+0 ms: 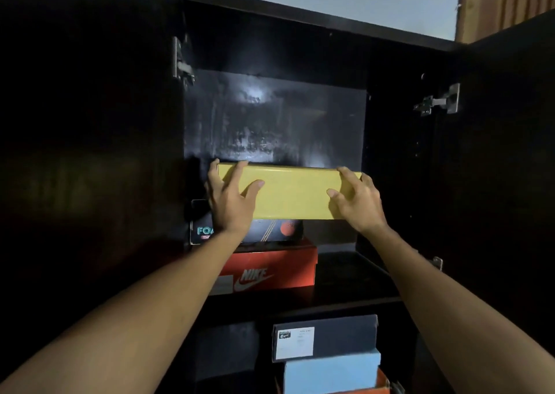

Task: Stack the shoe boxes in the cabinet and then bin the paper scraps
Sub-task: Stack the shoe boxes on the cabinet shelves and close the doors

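Note:
A yellow shoe box (pixel 292 195) sits on top of the stack in the dark cabinet's upper compartment. My left hand (pixel 229 196) holds its left end, fingers over the top edge and thumb on the front face. My right hand (pixel 356 199) holds its right end the same way. Under it lies a black shoe box (pixel 270 231) with teal lettering, and below that a red Nike shoe box (pixel 270 269) on the upper shelf (pixel 354 273). No paper scraps are in view.
Both cabinet doors stand open, left door (pixel 90 153) and right door (pixel 504 153), with metal hinges (pixel 438 100). On the lower shelf a dark box with a white label (pixel 326 338) tops a light blue box (pixel 330 372) and an orange one (pixel 383 383).

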